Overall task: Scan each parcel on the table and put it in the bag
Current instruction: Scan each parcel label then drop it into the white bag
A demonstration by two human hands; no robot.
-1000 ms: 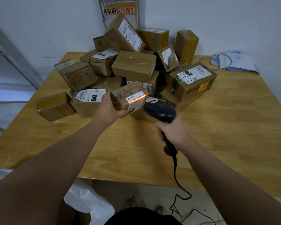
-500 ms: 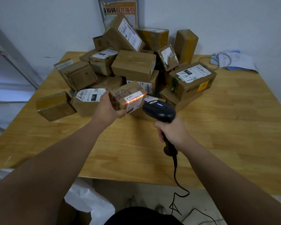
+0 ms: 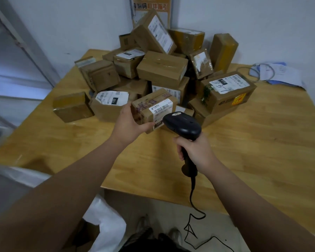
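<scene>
Over table (image 3: 262, 142) — left hand (image 3: 129, 124) grips parcel (image 3: 153, 108).

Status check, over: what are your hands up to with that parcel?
Left hand grips small parcel, label up. Right hand holds scanner, head close to label. White bag waits lower left; nothing seen between.

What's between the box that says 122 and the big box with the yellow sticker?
In the head view, the small parcel that the left hand holds sits between the 122 box and the yellow-sticker box.
</scene>
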